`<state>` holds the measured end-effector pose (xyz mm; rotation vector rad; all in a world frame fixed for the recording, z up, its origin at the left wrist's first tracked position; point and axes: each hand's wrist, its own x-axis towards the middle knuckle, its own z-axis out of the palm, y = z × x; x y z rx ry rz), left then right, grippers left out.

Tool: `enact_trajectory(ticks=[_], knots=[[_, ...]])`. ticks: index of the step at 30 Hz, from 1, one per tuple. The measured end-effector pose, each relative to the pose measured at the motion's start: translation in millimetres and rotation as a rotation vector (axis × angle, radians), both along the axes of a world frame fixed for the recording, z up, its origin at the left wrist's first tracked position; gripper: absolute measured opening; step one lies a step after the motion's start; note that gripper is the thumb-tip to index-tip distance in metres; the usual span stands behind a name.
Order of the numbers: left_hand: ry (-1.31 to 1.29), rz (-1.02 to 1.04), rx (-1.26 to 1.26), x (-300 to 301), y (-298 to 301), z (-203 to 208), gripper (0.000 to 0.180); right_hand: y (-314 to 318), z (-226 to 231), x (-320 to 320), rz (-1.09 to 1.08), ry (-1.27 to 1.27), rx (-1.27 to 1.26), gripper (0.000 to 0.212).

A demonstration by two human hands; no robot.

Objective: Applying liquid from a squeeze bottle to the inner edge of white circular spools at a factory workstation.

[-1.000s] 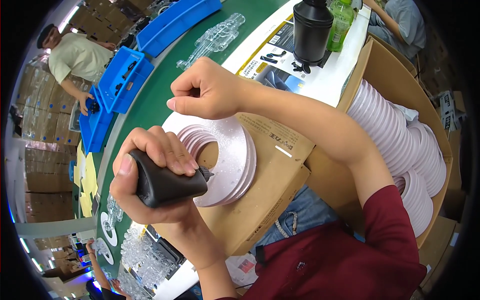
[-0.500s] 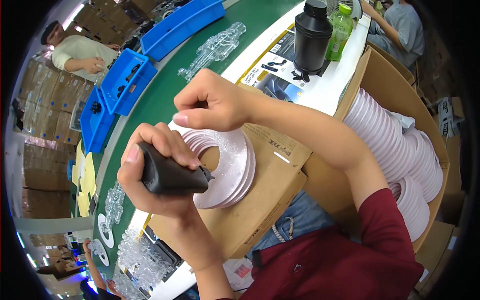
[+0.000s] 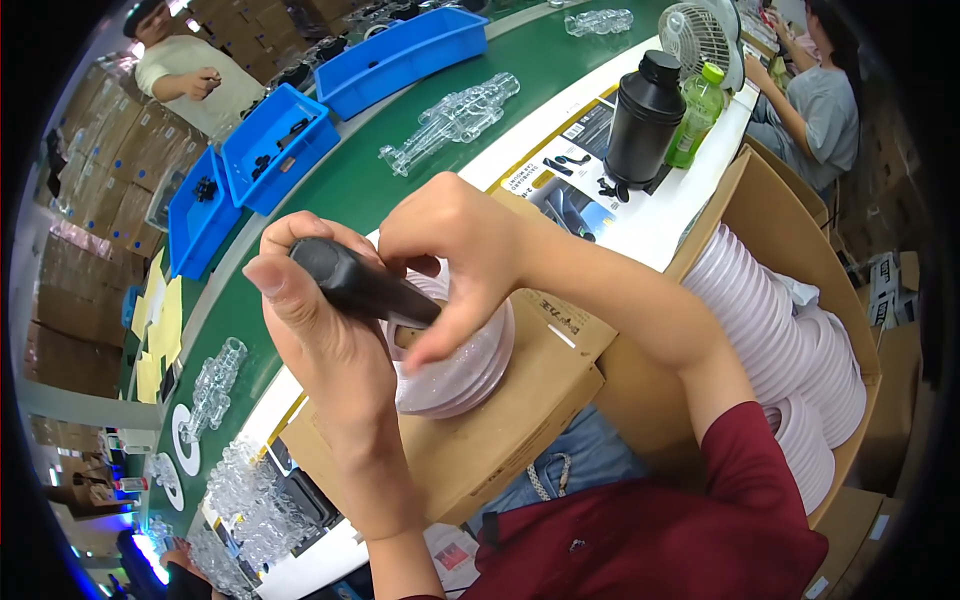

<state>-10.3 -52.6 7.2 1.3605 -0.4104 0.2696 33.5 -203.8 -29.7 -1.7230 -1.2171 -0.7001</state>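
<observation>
My left hand (image 3: pixel 335 340) is wrapped round a black squeeze bottle (image 3: pixel 362 282), held tilted above a stack of white, glittery flat rings (image 3: pixel 465 370). The bottle's far end points down to the right, and its tip is hidden by my right hand. My right hand (image 3: pixel 455 255) reaches over the stack from the right. Its fingers are curled and partly hidden, while the thumb stands apart from them over the top ring. Beneath the rings is a closed brown cardboard box (image 3: pixel 545 375) on my lap side of the table.
A large open carton (image 3: pixel 725 245) of ring stacks (image 3: pixel 755 300) stands at right. A black bottle (image 3: pixel 645 120), green drink bottle (image 3: pixel 697 120) and fan (image 3: pixel 697 40) stand behind. Blue bins (image 3: pixel 400 62) and clear plastic parts (image 3: pixel 455 120) lie along the green belt (image 3: pixel 360 165). Co-workers sit beyond.
My right hand has come down toward the bottle's tip, its thumb spreading away from the fingers. The bottle in my left hand has turned and shifted slightly upward.
</observation>
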Motion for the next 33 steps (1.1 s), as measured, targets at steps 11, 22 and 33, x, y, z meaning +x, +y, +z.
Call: enact_trajectory(ticks=[11, 22, 33], knots=[[-0.004, -0.168, 0.192, -3, 15, 15, 0.033, -9, -3, 3, 0.115, 0.157, -0.015, 0.017], [-0.079, -0.059, 0.285, -2, 17, 10, 0.035, -8, -3, 0, 0.178, 0.276, -0.047, 0.023], [-0.156, -0.009, 0.331, 0, 15, 7, 0.034, -9, -5, 4, 0.182, 0.249, -0.055, 0.026]])
